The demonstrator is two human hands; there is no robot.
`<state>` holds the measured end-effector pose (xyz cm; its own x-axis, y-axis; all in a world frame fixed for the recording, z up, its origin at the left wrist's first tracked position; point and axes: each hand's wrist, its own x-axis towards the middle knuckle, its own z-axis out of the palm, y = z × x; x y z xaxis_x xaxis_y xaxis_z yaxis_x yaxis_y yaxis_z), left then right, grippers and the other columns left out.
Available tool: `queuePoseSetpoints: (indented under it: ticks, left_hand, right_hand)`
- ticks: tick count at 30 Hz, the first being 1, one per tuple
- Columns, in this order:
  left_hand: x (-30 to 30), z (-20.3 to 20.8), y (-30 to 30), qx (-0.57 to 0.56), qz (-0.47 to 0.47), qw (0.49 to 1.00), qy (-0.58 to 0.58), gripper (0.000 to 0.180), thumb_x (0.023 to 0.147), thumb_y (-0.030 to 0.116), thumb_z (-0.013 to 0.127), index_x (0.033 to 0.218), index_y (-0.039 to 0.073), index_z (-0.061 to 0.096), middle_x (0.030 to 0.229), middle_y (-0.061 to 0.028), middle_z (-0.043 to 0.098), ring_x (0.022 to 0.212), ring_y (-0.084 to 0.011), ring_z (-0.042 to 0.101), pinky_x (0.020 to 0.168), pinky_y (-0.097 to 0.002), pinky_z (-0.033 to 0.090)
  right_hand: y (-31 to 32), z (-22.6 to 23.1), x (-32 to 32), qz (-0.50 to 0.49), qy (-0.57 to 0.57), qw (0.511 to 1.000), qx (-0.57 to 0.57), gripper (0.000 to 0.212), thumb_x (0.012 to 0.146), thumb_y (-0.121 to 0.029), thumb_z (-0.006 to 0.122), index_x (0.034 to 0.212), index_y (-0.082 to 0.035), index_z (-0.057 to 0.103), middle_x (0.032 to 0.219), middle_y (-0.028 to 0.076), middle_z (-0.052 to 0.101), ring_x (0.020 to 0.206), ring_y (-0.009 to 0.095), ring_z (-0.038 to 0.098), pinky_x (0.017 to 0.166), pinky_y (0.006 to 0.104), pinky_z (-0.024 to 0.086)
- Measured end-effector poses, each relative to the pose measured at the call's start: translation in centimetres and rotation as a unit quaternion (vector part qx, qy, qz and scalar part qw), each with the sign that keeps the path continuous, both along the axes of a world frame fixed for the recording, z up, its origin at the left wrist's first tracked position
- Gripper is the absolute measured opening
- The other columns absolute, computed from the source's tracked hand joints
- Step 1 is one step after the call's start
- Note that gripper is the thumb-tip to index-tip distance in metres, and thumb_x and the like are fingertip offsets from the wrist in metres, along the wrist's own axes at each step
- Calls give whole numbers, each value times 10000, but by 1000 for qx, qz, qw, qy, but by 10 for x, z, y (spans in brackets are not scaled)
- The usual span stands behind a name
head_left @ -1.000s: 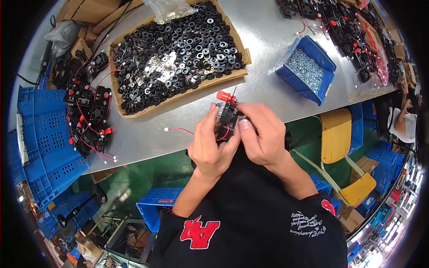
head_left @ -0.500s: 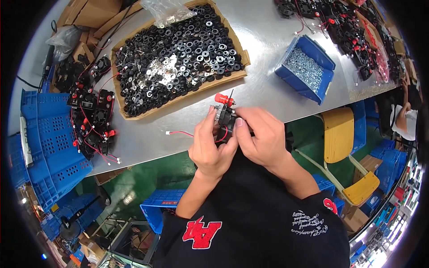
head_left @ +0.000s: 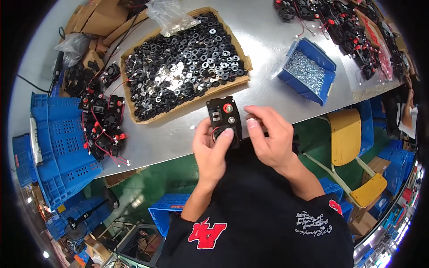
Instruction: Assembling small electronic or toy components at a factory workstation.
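My left hand (head_left: 212,149) grips a small black panel assembly (head_left: 220,108), its thumb pressed on the lower part. The panel's face is turned up and shows a red ring terminal (head_left: 228,108), a silver terminal (head_left: 231,120) below it and two metal tabs at the left. A white wire connector (head_left: 193,127) sticks out beside the left fingers. Just right of the panel and apart from it is my right hand (head_left: 273,140), its thumb and index tips a little apart. No object shows clearly between them.
A shallow cardboard tray (head_left: 187,103) of black and silver washers lies ahead. To its right stands a blue bin (head_left: 308,95) of small metal parts. Wired black assemblies are piled left and far right. A blue crate (head_left: 67,156) stands left, a yellow chair (head_left: 345,138) right.
The assembly has turned so that its terminal face points up. My right hand has come off it and moved right. My left hand keeps its grip.
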<state>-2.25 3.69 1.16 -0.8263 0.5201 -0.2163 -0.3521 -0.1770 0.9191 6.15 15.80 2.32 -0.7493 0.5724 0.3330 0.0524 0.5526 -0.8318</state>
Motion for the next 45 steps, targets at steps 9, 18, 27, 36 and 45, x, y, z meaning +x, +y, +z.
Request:
queuePoseSetpoints:
  ticks: [9, 18, 27, 36, 45]
  left_hand:
    - [-9, -6, -22, 217, -117, 893, -376, 533, 840, 353, 414, 1148, -52, 573, 1018, -158, 650, 620, -174, 533, 483, -272, 409]
    - [-6, -6, -25, 264, -75, 843, -463, 525, 810, 361, 424, 1098, -40, 601, 864, -90, 603, 577, -151, 450, 449, -269, 350]
    - [-28, -7, -36, 280, -77, 846, -448, 521, 823, 337, 428, 1165, -33, 561, 1020, -165, 633, 608, -163, 483, 474, -266, 394]
    - [-138, 49, -129, -272, 232, 875, 326, 366, 861, 144, 656, 1151, -63, 571, 947, -96, 637, 803, -156, 597, 744, -286, 510]
    - [-241, 45, -143, -670, 220, 495, 506, 512, 898, 452, 618, 1209, 45, 611, 1147, -156, 643, 1009, -348, 621, 848, -406, 500]
  right_hand:
    - [-5, -2, 9, 114, 57, 964, -232, 223, 880, -37, 605, 1096, -6, 646, 992, 85, 623, 855, 134, 622, 713, 256, 499]
    - [-14, 1, 2, 79, 27, 975, -206, 207, 843, -33, 655, 1043, -31, 709, 977, 78, 615, 847, 134, 615, 671, 254, 507]
    - [3, -21, -10, -16, 32, 999, -11, 184, 848, -42, 633, 1027, -24, 674, 983, 94, 610, 759, 159, 583, 662, 273, 481]
    - [-3, 117, -38, 343, 142, 883, -288, 165, 806, -71, 658, 955, -46, 591, 1024, 105, 560, 966, 206, 553, 847, 339, 456]
    - [-3, 175, -18, 257, 316, 868, -286, 242, 670, 104, 524, 858, -39, 473, 854, 95, 503, 796, 217, 460, 607, 298, 431]
